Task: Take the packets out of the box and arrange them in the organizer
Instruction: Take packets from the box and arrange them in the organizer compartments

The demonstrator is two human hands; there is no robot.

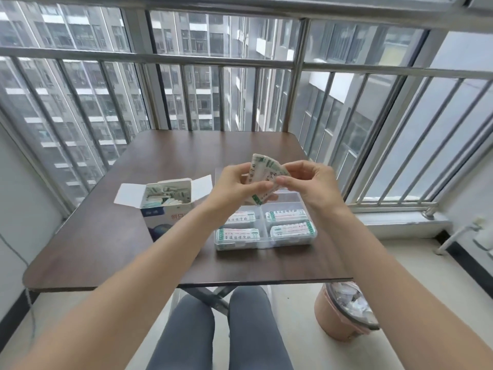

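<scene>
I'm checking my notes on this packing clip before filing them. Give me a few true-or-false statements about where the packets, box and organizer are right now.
1. Both hands hold a fanned bunch of white-and-green paper packets above the clear plastic organizer. True.
2. The white cardboard box is closed. False: its flaps are open, with packets inside.
3. The organizer's four near compartments hold packets. True.
4. The pink waste bin stands on the dark wooden table. False: it stands on the floor.
</scene>
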